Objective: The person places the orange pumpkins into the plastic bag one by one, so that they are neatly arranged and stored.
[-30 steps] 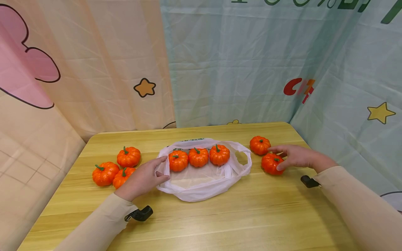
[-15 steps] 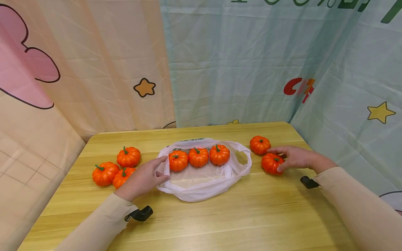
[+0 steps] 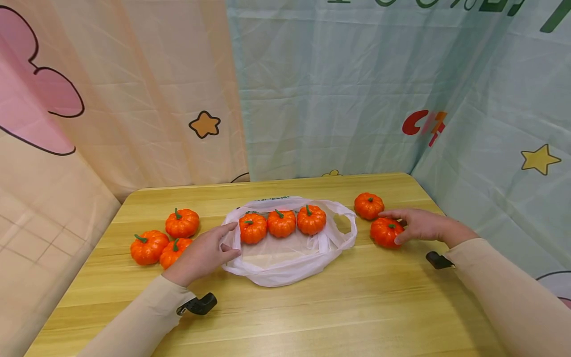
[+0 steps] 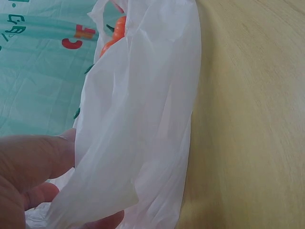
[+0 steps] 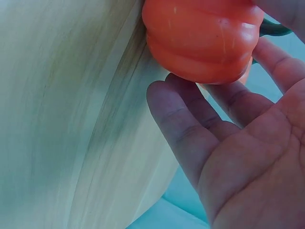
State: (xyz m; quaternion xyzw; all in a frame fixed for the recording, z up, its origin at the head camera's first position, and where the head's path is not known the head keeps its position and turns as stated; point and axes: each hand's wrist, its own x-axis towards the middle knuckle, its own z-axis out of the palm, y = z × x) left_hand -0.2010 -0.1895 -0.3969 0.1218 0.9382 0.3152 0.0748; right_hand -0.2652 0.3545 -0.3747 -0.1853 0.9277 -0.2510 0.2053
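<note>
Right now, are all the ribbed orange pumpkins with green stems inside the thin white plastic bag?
No, three pumpkins sit inside the bag, while three more lie to its left and two to its right.

Along the upper right of the head view, you can make out "100%" in large dark green characters [image 3: 494,6] on the pale blue-green fabric backdrop [image 3: 325,99], followed by further characters the frame's top edge cuts off. Right of centre on that fabric you see a thick red "C" [image 3: 409,124] beside a red-and-orange letter [image 3: 438,128] too distorted to read. At the frame's middle, your thin white plastic bag [image 3: 285,277] carries small green print [image 3: 274,198] on its far rim, illegible to you.
</note>
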